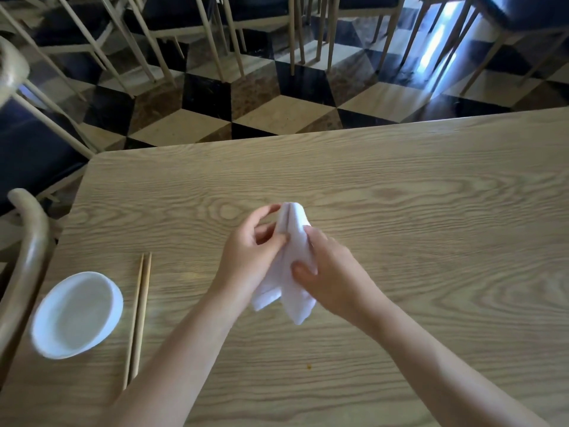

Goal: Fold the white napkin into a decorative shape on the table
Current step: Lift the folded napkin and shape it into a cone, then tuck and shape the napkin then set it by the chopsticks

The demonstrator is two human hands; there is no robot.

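The white napkin (pixel 292 229) is folded into a narrow pointed shape, its rounded tip away from me and two loose ends splaying toward me. It is held over the middle of the wooden table (pixel 400 211). My left hand (pixel 249 257) pinches its left side between thumb and fingers. My right hand (pixel 329 272) wraps its right side, the thumb pressed on the cloth near the middle. Both hands hide part of the folds.
A white bowl (pixel 77 315) sits at the table's near left, with a pair of wooden chopsticks (pixel 138 318) lying just right of it. Chair backs (pixel 27 257) stand at the left edge. Beyond the far table edge are more chairs on a chequered floor.
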